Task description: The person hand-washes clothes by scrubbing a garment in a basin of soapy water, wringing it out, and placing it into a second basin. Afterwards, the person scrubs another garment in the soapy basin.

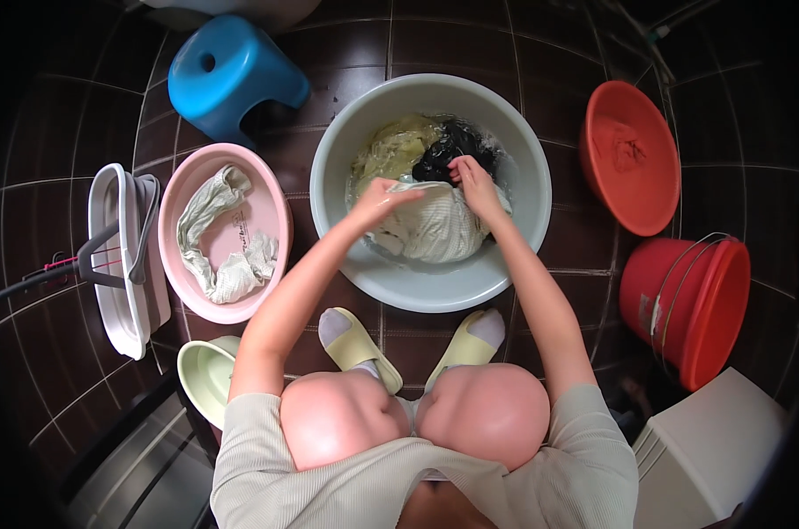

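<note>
A large grey basin [514, 256] stands on the dark tiled floor with water and wet laundry in it. My left hand [383, 196] and my right hand [471, 176] both grip a white ribbed garment [439, 231] at the middle of the basin. Behind it lie a yellowish cloth [390, 148] and a black cloth [448, 145], partly under water. My feet in yellow slippers [357, 346] rest just in front of the basin.
A pink basin [267, 212] with a wrung pale cloth [207, 231] sits at the left, beside a white folding tub [122, 300] and a blue stool [227, 70]. At the right are an orange basin [655, 189], a red bucket [694, 309] and a white box [712, 450].
</note>
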{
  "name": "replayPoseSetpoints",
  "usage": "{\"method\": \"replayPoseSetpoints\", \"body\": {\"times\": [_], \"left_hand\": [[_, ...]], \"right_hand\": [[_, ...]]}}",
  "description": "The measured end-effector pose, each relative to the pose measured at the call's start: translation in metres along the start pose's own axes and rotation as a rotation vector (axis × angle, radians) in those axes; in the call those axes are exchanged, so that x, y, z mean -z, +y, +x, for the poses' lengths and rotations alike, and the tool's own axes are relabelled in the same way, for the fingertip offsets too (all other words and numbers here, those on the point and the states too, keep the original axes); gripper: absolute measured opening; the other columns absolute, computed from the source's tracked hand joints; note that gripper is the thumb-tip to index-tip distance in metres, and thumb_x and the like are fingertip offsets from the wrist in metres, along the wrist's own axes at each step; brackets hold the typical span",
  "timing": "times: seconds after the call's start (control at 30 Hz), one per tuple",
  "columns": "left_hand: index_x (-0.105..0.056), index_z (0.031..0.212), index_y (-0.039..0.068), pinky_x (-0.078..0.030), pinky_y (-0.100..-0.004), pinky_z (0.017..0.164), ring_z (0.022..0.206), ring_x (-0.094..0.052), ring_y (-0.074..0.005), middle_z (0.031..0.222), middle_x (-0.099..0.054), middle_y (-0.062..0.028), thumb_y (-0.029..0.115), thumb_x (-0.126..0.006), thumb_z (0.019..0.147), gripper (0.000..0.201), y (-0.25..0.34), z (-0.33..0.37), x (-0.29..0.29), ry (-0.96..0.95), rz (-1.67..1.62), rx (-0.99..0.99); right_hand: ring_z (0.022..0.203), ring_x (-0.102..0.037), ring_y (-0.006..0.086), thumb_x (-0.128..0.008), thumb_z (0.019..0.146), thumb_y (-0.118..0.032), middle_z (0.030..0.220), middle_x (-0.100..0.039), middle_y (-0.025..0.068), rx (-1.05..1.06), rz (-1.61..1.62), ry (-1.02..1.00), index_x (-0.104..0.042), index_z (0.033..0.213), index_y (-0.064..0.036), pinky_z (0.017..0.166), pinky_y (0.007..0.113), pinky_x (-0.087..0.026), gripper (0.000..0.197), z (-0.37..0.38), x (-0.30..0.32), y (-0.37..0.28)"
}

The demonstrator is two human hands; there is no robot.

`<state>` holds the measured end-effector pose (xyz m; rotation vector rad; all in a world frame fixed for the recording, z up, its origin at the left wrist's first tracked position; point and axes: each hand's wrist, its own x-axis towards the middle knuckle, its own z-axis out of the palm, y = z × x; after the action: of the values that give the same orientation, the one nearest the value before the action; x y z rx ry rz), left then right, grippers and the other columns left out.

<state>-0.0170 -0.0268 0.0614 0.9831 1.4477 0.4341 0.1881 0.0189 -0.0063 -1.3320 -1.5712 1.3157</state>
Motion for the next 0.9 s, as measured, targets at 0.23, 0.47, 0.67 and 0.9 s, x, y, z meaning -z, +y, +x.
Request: {"method": "replayPoseSetpoints", "body": {"times": [0.23,0.47,0.67,0.9], "left_hand": [[-0.044,0.115,0.009,-0.04,-0.0374,0.083,0.1,-0.046,-0.0275,0.103,-0.05,-0.0094,0.007,-0.066,0.051,0.067,-0.01,0.001,0.014,0.335,1.322,-0.358],[-0.051,0.108,0.005,-0.038,-0.0395,0.089,0.106,-0.043,-0.0323,0.104,-0.049,-0.0128,0.012,-0.065,0.057,0.053,-0.034,0.021,-0.031,0.07,0.836,-0.789],[-0.053,0.105,0.002,-0.042,-0.0379,0.081,0.096,-0.051,-0.0307,0.102,-0.053,-0.0127,0.024,-0.068,0.063,0.049,-0.013,0.007,-0.023,-0.044,0.739,-0.574],[-0.058,0.094,-0.001,-0.042,-0.0257,0.072,0.082,-0.054,-0.0112,0.087,-0.06,-0.0065,0.007,-0.06,0.065,0.03,-0.007,0.007,-0.017,-0.22,-0.015,-0.359]], "right_hand": [[0.099,-0.049,0.025,-0.058,0.066,-0.019,0.089,-0.057,0.0073,0.521,-1.065,-0.206,-0.056,0.088,-0.0095,0.088,0.041,-0.036,0.024,-0.013,0.036,-0.01],[0.054,-0.052,0.0233,-0.058,0.068,-0.014,0.061,-0.051,0.0079,0.196,-0.536,-0.337,-0.055,0.081,-0.0067,0.053,0.034,-0.042,0.016,-0.028,0.041,-0.042],[0.056,-0.04,0.0089,-0.055,0.066,-0.003,0.06,-0.04,0.0011,0.076,-0.15,-0.291,-0.059,0.096,-0.0074,0.055,0.023,-0.037,0.031,-0.048,0.07,-0.097],[0.068,-0.056,0.0152,-0.056,0.074,-0.009,0.071,-0.058,0.0066,0.115,-0.117,-0.186,-0.061,0.097,-0.0028,0.063,0.026,-0.043,0.025,-0.042,0.074,-0.09]]}}
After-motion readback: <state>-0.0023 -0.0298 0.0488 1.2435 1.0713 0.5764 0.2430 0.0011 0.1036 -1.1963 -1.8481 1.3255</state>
